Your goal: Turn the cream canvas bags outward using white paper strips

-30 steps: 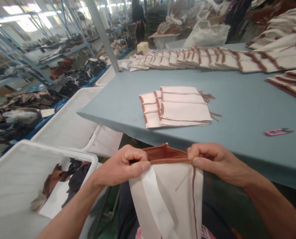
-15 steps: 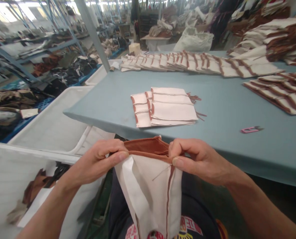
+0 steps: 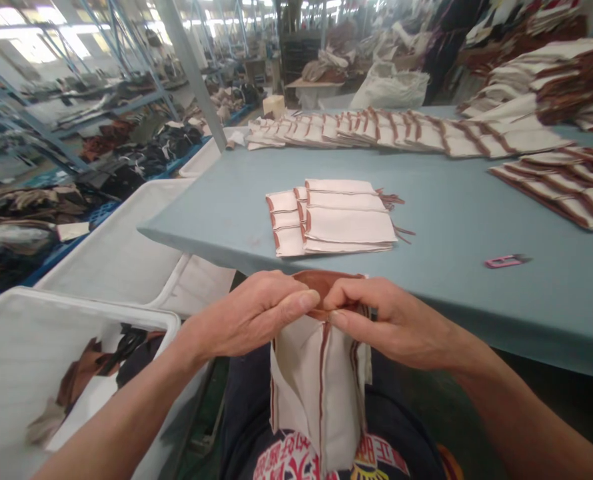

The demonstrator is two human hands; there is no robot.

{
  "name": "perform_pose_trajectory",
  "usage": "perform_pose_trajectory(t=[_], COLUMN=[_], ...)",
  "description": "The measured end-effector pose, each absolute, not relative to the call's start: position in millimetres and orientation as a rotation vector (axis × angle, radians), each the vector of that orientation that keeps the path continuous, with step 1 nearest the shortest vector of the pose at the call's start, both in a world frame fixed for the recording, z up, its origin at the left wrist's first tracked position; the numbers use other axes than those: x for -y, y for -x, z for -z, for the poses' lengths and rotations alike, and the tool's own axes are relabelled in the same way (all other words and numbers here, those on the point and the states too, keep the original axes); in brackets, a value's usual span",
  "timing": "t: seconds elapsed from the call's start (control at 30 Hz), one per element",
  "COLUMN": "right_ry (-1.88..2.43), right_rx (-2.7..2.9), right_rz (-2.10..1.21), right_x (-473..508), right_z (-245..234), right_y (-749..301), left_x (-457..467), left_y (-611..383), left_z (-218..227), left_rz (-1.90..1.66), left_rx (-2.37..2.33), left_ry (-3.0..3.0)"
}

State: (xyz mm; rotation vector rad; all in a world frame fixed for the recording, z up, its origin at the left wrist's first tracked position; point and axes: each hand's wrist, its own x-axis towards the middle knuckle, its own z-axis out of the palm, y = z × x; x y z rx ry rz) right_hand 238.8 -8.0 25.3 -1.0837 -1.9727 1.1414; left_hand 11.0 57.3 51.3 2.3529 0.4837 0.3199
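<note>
A cream fabric pouch [image 3: 301, 373] with a brown lining and brown seams hangs mouth-up over my lap, at the table's near edge. My left hand [image 3: 261, 310] pinches its rim near the middle, thumb on the outside. Close beside it, my right hand [image 3: 381, 320] grips the same rim by the seam with thumb and fingertips. The pouch's brown inside shows behind the fingers. Beyond it, a stack of similar cream pieces [image 3: 349, 223] with brown edges and loose brown strands lies on the table.
Pink thread snips [image 3: 506, 261] lie on the blue-green table [image 3: 446, 267] to the right. Rows of cream and brown pieces [image 3: 391, 130] line the far side, with more piles at right. White bins [image 3: 121, 233] stand at left, one holding scraps. A metal post [image 3: 191, 73] rises at the table's corner.
My left hand has moved right along the rim, close to my right hand. The pouch has turned, so its seam now faces me in the middle.
</note>
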Motion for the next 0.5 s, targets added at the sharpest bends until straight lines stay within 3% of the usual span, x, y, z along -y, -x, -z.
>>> perform_pose_trajectory(t=[0.23,0.5], right_ry=[1.173,1.203], right_rx=[2.028,2.003], right_rz=[-0.841,-0.859], right_x=[7,-3], right_z=[-15,-8], right_y=[-240,-240], left_x=[-48,-49], left_y=[-28,-30], left_z=[-50,-32], left_rz=[-0.281,-0.378], left_rx=[-0.58,-0.656], left_ry=[-2.29,-2.262])
